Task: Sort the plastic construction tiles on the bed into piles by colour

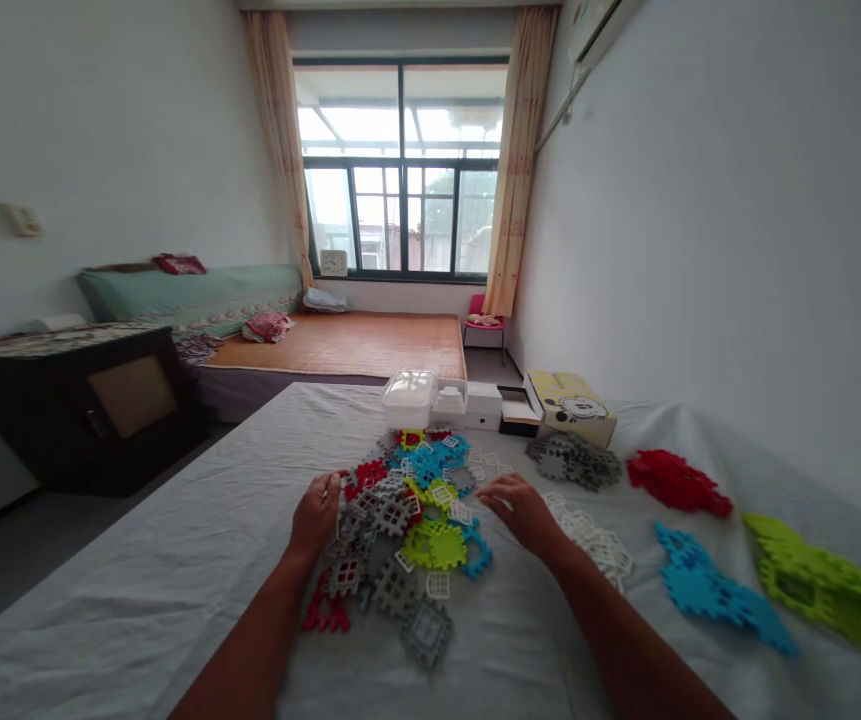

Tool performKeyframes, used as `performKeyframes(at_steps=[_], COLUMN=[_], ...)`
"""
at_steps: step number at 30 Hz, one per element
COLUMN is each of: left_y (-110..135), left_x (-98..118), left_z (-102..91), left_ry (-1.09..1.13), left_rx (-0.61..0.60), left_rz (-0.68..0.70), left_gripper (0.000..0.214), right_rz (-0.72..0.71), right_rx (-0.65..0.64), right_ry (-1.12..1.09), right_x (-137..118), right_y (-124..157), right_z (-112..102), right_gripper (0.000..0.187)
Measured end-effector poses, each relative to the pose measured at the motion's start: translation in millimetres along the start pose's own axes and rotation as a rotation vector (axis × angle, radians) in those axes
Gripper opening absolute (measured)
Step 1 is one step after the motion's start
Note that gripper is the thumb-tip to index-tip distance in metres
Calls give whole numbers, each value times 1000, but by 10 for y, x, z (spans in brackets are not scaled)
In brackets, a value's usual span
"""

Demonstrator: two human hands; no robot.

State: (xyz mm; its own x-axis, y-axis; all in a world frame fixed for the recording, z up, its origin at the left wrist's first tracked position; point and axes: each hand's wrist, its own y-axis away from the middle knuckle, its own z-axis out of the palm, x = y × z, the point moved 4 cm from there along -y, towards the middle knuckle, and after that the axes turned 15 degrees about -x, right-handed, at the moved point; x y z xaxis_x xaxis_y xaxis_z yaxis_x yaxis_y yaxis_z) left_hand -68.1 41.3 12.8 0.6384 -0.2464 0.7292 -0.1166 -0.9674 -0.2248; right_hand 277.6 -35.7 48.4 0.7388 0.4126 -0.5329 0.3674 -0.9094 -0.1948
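Observation:
A mixed pile of plastic interlocking building pieces lies between my hands, with grey pieces (398,590), lime green pieces (447,546), blue pieces (430,460) and red pieces (366,479). Small white grid pieces (437,585) are scattered among them. My left hand (316,517) is at the pile's left edge, its fingers curled together; what they hold, if anything, is too small to make out. On the other side, my right hand (518,508) hovers palm down beside the pile, fingers bent and slightly apart, with nothing visible in them.
Sorted heaps lie to the right: white grids (595,540), a grey heap (576,462), a red heap (677,482), a blue heap (719,590) and a lime heap (820,575). Behind stand a clear plastic container (409,400), a white box (484,405) and a yellow carton (572,405).

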Motion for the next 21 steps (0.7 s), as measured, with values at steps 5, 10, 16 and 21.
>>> performKeyframes(at_steps=[5,10,16,21], left_y=[-7,-15,16,15], left_x=[7,15,60,68], left_z=[2,17,4,17], left_ry=[-11,-21,-8,-26], left_rx=[-2,-19,-27,-20], left_rz=[0,15,13,42], left_gripper=[43,42,42,42], right_rz=[320,254,26,55], right_rx=[33,125,-58,-98], right_ry=[17,144,56,47], right_x=[587,442,-147,-173], right_y=[198,181,-34,-31], right_z=[-419,-264,302,417], right_gripper=[32,29,32,29])
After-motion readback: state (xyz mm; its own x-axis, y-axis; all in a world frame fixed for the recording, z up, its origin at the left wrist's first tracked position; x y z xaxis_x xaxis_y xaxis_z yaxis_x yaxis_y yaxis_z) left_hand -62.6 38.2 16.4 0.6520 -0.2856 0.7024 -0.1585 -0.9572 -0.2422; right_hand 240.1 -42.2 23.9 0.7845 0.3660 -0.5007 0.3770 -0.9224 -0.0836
